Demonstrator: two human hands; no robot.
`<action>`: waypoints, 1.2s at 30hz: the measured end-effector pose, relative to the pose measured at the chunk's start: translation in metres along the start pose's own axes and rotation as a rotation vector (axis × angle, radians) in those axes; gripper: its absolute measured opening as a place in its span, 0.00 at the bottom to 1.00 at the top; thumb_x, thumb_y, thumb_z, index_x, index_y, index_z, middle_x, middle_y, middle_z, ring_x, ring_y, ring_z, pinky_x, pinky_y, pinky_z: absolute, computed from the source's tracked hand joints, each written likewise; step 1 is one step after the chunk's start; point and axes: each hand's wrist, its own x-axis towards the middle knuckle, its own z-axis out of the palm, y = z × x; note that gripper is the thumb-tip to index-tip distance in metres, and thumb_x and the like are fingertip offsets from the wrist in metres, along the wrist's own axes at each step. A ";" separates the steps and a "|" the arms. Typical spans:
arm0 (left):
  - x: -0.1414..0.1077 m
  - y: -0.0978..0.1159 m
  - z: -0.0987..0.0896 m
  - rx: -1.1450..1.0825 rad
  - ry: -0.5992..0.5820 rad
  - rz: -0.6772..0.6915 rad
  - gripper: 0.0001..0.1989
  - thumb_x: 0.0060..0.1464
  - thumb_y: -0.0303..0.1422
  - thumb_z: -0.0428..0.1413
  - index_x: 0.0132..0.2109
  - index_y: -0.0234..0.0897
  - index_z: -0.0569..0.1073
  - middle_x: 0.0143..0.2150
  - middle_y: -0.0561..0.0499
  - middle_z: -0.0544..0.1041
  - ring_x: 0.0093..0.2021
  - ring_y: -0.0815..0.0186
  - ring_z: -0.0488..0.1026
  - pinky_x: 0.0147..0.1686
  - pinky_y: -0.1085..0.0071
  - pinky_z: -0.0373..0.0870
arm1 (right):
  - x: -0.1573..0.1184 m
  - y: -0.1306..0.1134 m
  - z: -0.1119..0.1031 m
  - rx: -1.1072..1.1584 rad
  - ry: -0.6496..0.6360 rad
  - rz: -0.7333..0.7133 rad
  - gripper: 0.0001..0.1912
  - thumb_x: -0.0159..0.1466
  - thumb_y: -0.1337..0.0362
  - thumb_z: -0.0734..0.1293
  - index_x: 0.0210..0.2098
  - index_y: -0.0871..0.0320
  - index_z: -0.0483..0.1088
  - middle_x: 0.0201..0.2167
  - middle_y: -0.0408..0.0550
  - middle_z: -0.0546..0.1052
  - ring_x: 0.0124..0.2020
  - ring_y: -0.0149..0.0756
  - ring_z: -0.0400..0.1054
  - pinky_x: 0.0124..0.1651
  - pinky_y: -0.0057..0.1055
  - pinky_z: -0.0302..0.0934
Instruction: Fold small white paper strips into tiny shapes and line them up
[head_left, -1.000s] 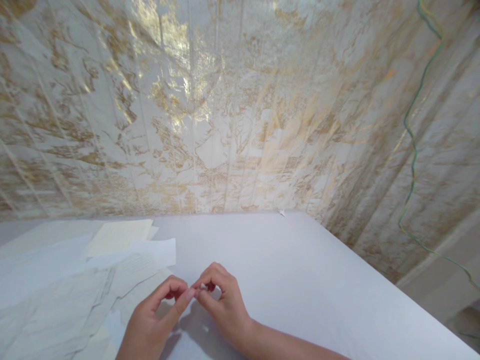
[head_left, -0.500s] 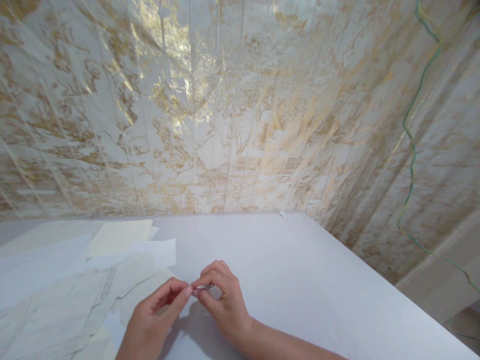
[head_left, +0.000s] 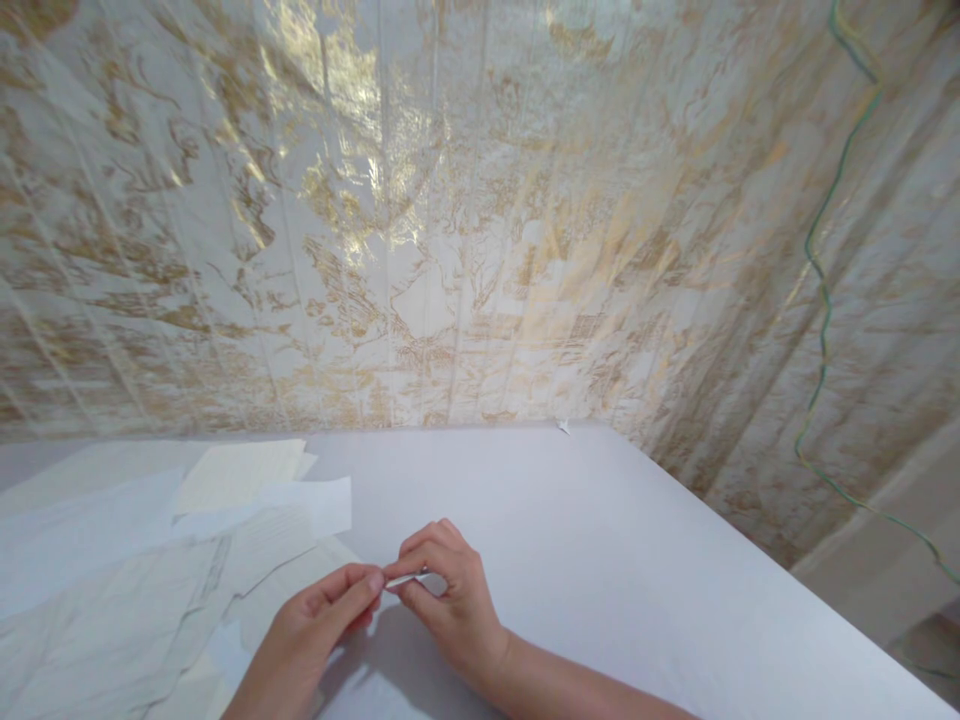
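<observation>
Both hands meet low in the middle of the head view, over the white tabletop (head_left: 585, 560). Between them is a small thin white strip (head_left: 405, 578), like folded paper, though most of it is covered by fingers. My left hand (head_left: 322, 620) pinches its left end between thumb and forefinger. From the other side, my right hand (head_left: 450, 590) grips the strip with thumb and bent fingers. The fingertips of the two hands nearly touch.
Overlapping loose sheets of paper (head_left: 135, 570) cover the table's left side. A tiny white folded scrap (head_left: 564, 427) lies at the back edge. Behind stands a wall with gold-patterned covering (head_left: 450, 220). A green-yellow wire (head_left: 825, 330) hangs at right.
My left hand has turned slightly, its fingers curling in closer. The strip shows a little more between the fingertips and tilts differently. The papers have not moved.
</observation>
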 end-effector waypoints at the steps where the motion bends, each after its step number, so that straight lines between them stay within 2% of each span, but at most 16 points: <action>1: -0.001 0.002 0.001 -0.030 -0.017 -0.014 0.21 0.41 0.52 0.66 0.26 0.38 0.76 0.23 0.56 0.69 0.27 0.68 0.63 0.30 0.74 0.60 | 0.000 -0.001 0.000 0.006 -0.002 -0.002 0.04 0.64 0.67 0.71 0.34 0.55 0.79 0.30 0.45 0.77 0.35 0.35 0.70 0.42 0.33 0.58; 4: -0.004 0.009 0.003 -0.138 -0.097 -0.059 0.20 0.40 0.51 0.67 0.24 0.38 0.75 0.22 0.56 0.69 0.26 0.68 0.63 0.30 0.73 0.62 | 0.001 -0.002 -0.001 0.042 0.010 0.011 0.04 0.64 0.67 0.71 0.33 0.56 0.78 0.29 0.45 0.77 0.34 0.35 0.70 0.43 0.33 0.59; 8: -0.006 0.016 0.005 -0.165 -0.164 -0.054 0.20 0.39 0.50 0.69 0.25 0.38 0.75 0.23 0.56 0.69 0.26 0.69 0.63 0.30 0.73 0.63 | 0.000 -0.004 -0.001 0.116 0.054 0.069 0.04 0.63 0.65 0.72 0.32 0.56 0.78 0.28 0.44 0.77 0.34 0.35 0.70 0.43 0.32 0.59; 16: 0.004 0.013 0.000 -0.027 -0.224 0.135 0.20 0.42 0.53 0.66 0.25 0.40 0.76 0.22 0.57 0.67 0.27 0.68 0.62 0.30 0.73 0.60 | -0.001 -0.007 0.002 0.266 0.085 0.271 0.11 0.61 0.55 0.73 0.27 0.55 0.76 0.26 0.44 0.75 0.32 0.36 0.66 0.39 0.33 0.58; 18: 0.004 0.014 -0.002 0.031 -0.206 0.187 0.18 0.45 0.51 0.64 0.27 0.41 0.76 0.23 0.57 0.68 0.28 0.66 0.64 0.31 0.72 0.61 | -0.002 -0.007 0.003 0.314 0.085 0.344 0.14 0.60 0.52 0.73 0.26 0.55 0.76 0.26 0.45 0.74 0.32 0.37 0.65 0.39 0.34 0.58; 21: -0.002 0.016 -0.003 0.240 -0.122 0.302 0.13 0.53 0.47 0.58 0.32 0.44 0.76 0.28 0.56 0.73 0.32 0.62 0.69 0.36 0.70 0.63 | -0.002 -0.007 0.006 0.376 0.090 0.445 0.17 0.57 0.48 0.73 0.25 0.55 0.75 0.26 0.45 0.72 0.32 0.38 0.63 0.39 0.35 0.56; 24: -0.008 0.017 -0.002 0.422 -0.040 0.416 0.10 0.53 0.45 0.58 0.32 0.45 0.75 0.29 0.56 0.74 0.35 0.61 0.71 0.41 0.68 0.64 | -0.003 -0.009 0.008 0.418 0.091 0.500 0.19 0.56 0.45 0.73 0.26 0.55 0.73 0.27 0.44 0.70 0.32 0.38 0.61 0.40 0.36 0.55; 26: -0.008 0.016 -0.002 0.436 -0.028 0.415 0.11 0.53 0.46 0.58 0.31 0.45 0.74 0.29 0.57 0.74 0.35 0.61 0.71 0.40 0.69 0.64 | -0.003 -0.011 0.011 0.459 0.089 0.529 0.20 0.55 0.44 0.73 0.26 0.55 0.73 0.26 0.44 0.69 0.31 0.37 0.60 0.39 0.36 0.55; 31: -0.007 0.012 -0.003 0.362 -0.056 0.298 0.15 0.53 0.49 0.56 0.30 0.44 0.75 0.28 0.57 0.75 0.33 0.62 0.72 0.35 0.71 0.65 | -0.006 -0.015 0.015 0.634 0.091 0.648 0.20 0.53 0.46 0.75 0.27 0.55 0.71 0.24 0.41 0.66 0.28 0.33 0.57 0.35 0.32 0.54; 33: -0.007 0.011 -0.005 0.391 -0.034 0.338 0.14 0.54 0.48 0.56 0.29 0.44 0.74 0.27 0.57 0.74 0.32 0.62 0.71 0.35 0.71 0.65 | -0.006 -0.015 0.015 0.619 0.096 0.644 0.19 0.53 0.46 0.75 0.27 0.55 0.72 0.25 0.41 0.67 0.28 0.34 0.58 0.36 0.33 0.54; 36: -0.007 0.011 -0.007 0.523 0.016 0.496 0.12 0.55 0.44 0.56 0.27 0.44 0.71 0.26 0.58 0.71 0.31 0.63 0.70 0.35 0.72 0.64 | -0.006 -0.013 0.014 0.531 0.100 0.595 0.19 0.53 0.46 0.75 0.26 0.55 0.72 0.26 0.44 0.69 0.31 0.37 0.59 0.40 0.35 0.55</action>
